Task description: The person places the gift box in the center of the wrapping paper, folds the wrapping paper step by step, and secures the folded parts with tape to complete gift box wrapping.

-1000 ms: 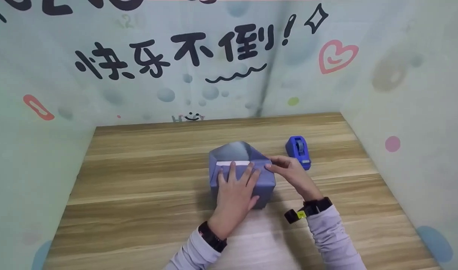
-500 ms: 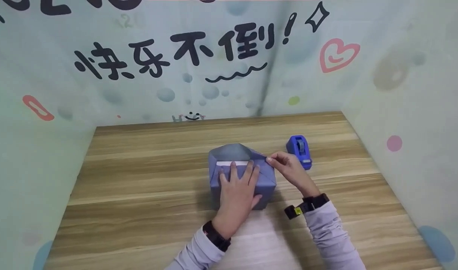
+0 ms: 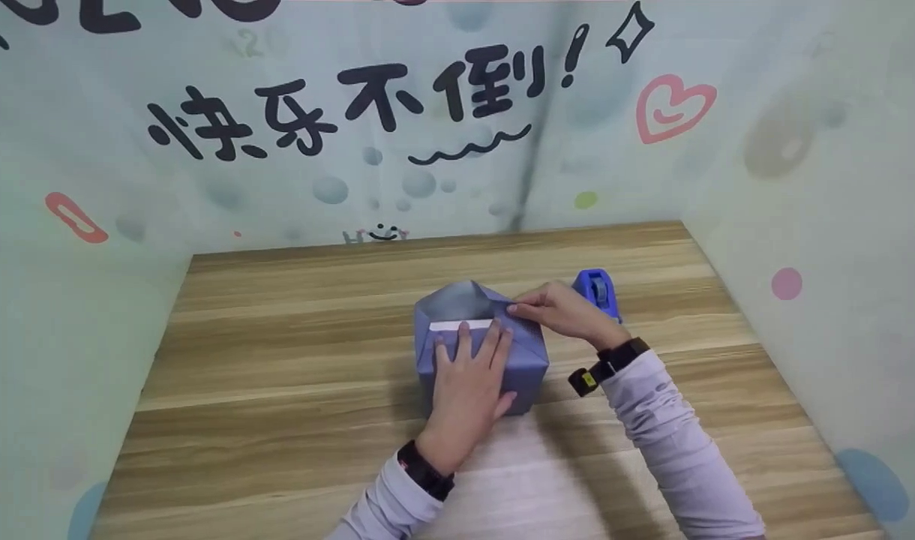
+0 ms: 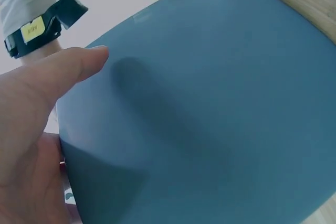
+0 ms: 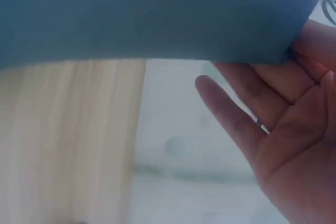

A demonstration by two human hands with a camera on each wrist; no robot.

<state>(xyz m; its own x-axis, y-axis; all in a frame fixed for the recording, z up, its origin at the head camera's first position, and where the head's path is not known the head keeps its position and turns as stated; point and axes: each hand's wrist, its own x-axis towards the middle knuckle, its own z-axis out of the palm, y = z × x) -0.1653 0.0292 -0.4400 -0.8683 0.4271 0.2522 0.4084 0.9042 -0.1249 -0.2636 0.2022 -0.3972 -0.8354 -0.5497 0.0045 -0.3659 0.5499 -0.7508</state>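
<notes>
A box wrapped in blue-purple paper [image 3: 529, 369] stands on the table in the head view. At its top, the far paper flap [image 3: 461, 301] rises open behind a white strip [image 3: 444, 326]. My left hand [image 3: 469, 386] lies with spread fingers on the folded top, its thumb by the near side. With thumb and forefinger, my right hand [image 3: 566, 309] pinches the paper at the far right corner. The left wrist view shows the smooth box side [image 4: 205, 93] beside the thumb. In the right wrist view, paper [image 5: 147, 19] hides the pinching fingertips, while the other fingers extend loosely.
A blue tape dispenser [image 3: 600, 289] stands just beyond the right hand, partly covered by it. The wooden table [image 3: 277, 360] is bounded by printed cloth walls [image 3: 292, 195] at the back and both sides.
My right hand has moved up and leftward along the paper's right edge, and its fingers have closed into a pinch. The far flap has shifted slightly. My left hand stays on top.
</notes>
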